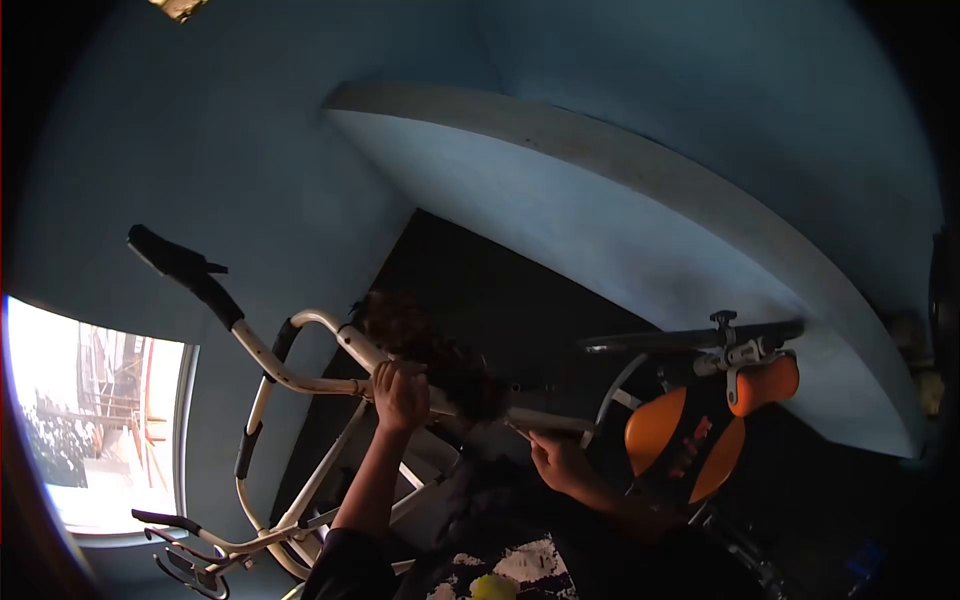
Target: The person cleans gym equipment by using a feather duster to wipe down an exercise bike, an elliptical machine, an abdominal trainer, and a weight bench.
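Observation:
My left hand [401, 396] is closed round a pale metal tube of the exercise machine frame [300, 385], beside the dark curly hair or fluffy thing [430, 350] that covers part of the tube. Lower right of it, my right hand [560, 462] is at the lower edge of a pale bar [548, 420]; its fingers look bent, and what they hold is too dark to make out. Curved handlebars with a black grip [185, 265] rise at the left. An orange and black machine part [685, 440] stands right of my right hand.
A bright window [110, 420] is at the lower left. More handlebars [200, 540] show below it. A curved pale ledge [650, 190] crosses the blue wall [250, 150]. A dark flat panel [650, 341] lies above the orange part.

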`<action>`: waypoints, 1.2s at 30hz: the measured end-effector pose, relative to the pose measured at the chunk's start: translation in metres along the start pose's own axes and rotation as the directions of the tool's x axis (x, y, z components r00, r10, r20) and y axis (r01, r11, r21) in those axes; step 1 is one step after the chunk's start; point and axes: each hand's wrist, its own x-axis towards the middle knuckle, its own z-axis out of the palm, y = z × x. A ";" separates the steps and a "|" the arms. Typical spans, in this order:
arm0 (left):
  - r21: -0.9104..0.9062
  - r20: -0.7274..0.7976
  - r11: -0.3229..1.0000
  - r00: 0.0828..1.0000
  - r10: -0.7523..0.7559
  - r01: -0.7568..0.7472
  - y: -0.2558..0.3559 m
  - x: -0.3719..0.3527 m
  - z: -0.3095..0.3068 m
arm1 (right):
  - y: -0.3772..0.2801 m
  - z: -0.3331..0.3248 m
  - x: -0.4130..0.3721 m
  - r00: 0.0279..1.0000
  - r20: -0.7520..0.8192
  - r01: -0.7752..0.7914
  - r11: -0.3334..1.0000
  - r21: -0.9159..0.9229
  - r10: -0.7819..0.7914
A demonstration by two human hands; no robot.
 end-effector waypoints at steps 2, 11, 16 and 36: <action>0.033 0.073 0.994 0.992 0.100 -0.103 -0.002 0.001 -0.003 | 0.027 0.005 -0.012 0.983 0.076 -0.165 0.984 -0.070 0.170; 0.154 0.150 0.962 0.967 0.205 -0.227 0.002 0.008 0.009 | 0.186 0.006 -0.077 0.740 0.053 -0.603 0.697 -0.389 0.670; 0.164 0.185 0.958 0.962 0.202 -0.233 0.003 0.007 0.008 | 0.233 -0.023 -0.094 0.550 0.043 -0.643 0.456 -0.616 0.834; 0.171 0.221 0.955 0.954 0.204 -0.244 0.003 0.010 0.012 | 0.250 0.007 -0.224 0.313 -0.208 -0.887 0.207 -0.413 0.927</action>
